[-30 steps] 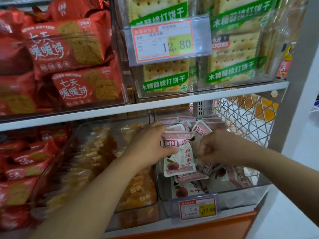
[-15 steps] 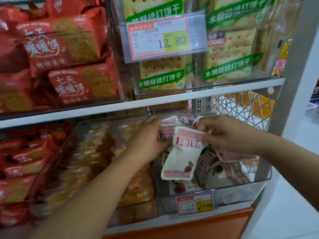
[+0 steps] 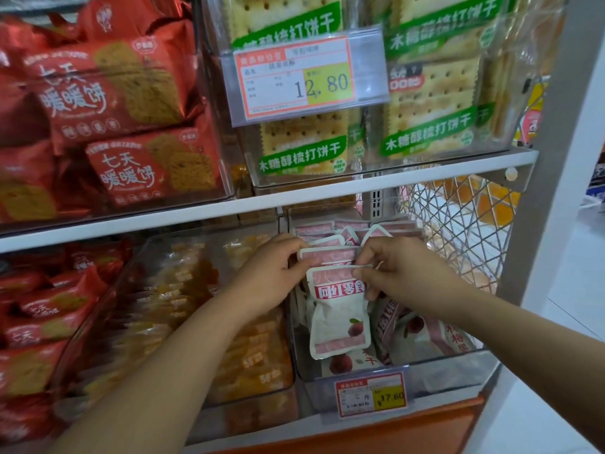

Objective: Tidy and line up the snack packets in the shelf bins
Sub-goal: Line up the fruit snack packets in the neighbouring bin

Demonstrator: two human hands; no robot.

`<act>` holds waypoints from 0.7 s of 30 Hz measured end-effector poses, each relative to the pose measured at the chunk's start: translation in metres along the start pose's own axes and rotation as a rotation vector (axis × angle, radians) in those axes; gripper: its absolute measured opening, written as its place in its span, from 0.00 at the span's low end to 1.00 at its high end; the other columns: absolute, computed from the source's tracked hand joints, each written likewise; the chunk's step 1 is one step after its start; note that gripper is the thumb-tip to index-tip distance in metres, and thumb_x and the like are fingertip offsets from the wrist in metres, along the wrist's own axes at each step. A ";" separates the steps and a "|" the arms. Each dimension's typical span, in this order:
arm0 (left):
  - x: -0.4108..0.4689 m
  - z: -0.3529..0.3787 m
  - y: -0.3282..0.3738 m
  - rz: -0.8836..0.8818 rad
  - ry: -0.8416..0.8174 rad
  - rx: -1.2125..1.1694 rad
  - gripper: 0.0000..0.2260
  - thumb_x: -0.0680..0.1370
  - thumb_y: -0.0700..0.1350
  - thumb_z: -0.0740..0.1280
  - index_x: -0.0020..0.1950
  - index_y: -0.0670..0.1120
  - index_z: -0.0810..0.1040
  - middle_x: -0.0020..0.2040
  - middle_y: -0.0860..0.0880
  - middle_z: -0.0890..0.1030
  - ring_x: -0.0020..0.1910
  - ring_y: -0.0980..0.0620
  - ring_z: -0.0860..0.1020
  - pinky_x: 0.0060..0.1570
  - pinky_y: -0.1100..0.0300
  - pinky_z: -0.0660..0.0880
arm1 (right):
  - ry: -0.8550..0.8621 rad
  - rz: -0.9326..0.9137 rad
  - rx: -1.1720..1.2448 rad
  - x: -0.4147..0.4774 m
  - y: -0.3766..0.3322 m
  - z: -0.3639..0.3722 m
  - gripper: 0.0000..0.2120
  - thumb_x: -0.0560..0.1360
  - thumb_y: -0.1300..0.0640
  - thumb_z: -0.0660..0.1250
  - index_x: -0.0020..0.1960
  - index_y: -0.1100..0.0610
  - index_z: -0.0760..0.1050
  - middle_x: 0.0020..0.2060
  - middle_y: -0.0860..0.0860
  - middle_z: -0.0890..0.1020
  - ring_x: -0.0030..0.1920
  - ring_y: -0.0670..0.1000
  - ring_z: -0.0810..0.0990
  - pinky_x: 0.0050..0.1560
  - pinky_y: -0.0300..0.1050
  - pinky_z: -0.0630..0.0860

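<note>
Head view: in the clear bin (image 3: pixel 458 367), right hand (image 3: pixel 404 273) pinches one upright packet (image 3: pixel 339 317); left hand (image 3: pixel 270 278) clasps the rear packets (image 3: pixel 327 255).

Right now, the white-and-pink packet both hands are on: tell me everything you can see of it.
The packet is a small, soft-looking pouch, white with a pink top band, red label with white characters, a red fruit picture and a pink bottom strip. It hangs upright, face outward, at the front of the clear bin, over other packets lying flat. The right hand pinches its top right edge; the left hand curls at its top left corner.
</note>
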State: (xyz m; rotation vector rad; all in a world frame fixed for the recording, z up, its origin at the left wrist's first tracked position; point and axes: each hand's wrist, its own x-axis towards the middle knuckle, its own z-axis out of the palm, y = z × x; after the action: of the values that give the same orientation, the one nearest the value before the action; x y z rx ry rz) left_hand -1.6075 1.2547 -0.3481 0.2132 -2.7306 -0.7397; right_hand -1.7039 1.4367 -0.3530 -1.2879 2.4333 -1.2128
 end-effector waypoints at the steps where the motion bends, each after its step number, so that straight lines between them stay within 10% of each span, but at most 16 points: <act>1: 0.000 0.000 0.000 0.007 0.001 -0.001 0.05 0.78 0.46 0.66 0.44 0.56 0.74 0.45 0.58 0.74 0.46 0.60 0.73 0.42 0.70 0.66 | -0.018 -0.002 0.038 0.000 -0.001 -0.002 0.06 0.75 0.58 0.68 0.40 0.53 0.75 0.30 0.51 0.82 0.29 0.43 0.81 0.28 0.27 0.69; 9: 0.002 0.008 -0.003 0.052 0.110 0.124 0.07 0.76 0.47 0.68 0.40 0.51 0.73 0.40 0.57 0.71 0.40 0.59 0.70 0.37 0.70 0.63 | -0.064 0.089 0.594 0.003 -0.009 -0.044 0.10 0.79 0.61 0.58 0.40 0.61 0.72 0.31 0.62 0.80 0.31 0.57 0.81 0.33 0.43 0.74; 13: 0.000 0.009 -0.001 0.042 0.136 0.124 0.07 0.76 0.48 0.68 0.39 0.51 0.73 0.40 0.57 0.72 0.41 0.60 0.71 0.38 0.69 0.65 | -0.021 -0.059 0.175 -0.006 -0.021 -0.048 0.17 0.69 0.46 0.70 0.36 0.61 0.74 0.29 0.50 0.81 0.28 0.45 0.77 0.32 0.36 0.73; 21: -0.003 0.010 0.001 0.039 0.138 0.116 0.09 0.76 0.47 0.68 0.38 0.53 0.72 0.42 0.56 0.73 0.42 0.60 0.72 0.40 0.67 0.68 | -0.212 -0.164 -0.356 -0.006 -0.017 -0.047 0.17 0.68 0.64 0.71 0.36 0.46 0.68 0.31 0.40 0.73 0.34 0.34 0.72 0.35 0.29 0.68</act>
State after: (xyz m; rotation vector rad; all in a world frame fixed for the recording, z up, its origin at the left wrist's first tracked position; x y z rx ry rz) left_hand -1.6083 1.2609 -0.3559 0.2276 -2.6404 -0.5362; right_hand -1.7103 1.4632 -0.3107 -1.6413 2.4985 -0.6442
